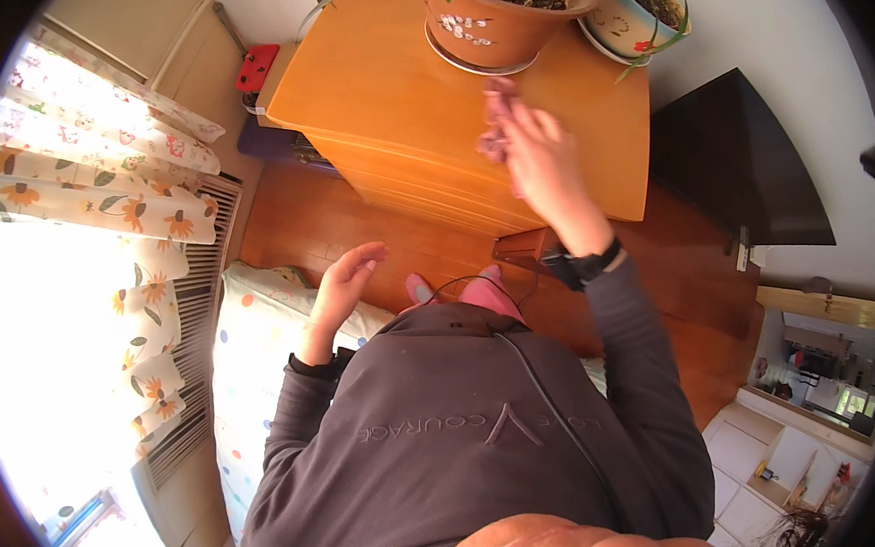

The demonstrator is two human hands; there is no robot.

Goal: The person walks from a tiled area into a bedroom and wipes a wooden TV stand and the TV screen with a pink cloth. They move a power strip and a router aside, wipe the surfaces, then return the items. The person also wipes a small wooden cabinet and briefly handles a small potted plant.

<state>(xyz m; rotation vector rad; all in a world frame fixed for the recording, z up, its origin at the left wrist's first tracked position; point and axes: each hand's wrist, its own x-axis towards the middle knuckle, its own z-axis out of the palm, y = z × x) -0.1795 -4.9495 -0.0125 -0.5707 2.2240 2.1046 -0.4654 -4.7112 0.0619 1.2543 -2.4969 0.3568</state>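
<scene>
My right hand (543,154) is over the top of an orange-brown wooden cabinet (380,74), its fingers on a crumpled pinkish-purple cloth (498,119). Just beyond the cloth stands a terracotta-coloured plant pot (482,26) with white painted flowers, on a saucer. Right of it is a smaller painted pot (628,13) holding soil and a long-leaved plant, also on a saucer. My left hand (348,279) hangs in the air in front of the cabinet, fingers loosely bent and apart, with nothing in it.
A black flat screen (747,172) is right of the cabinet. To the left are a bed with a dotted cover (247,360), a slatted radiator cover (200,318) and floral curtains (95,204). A red object (257,68) lies beside the cabinet's left end. A black cable (542,380) runs down my top.
</scene>
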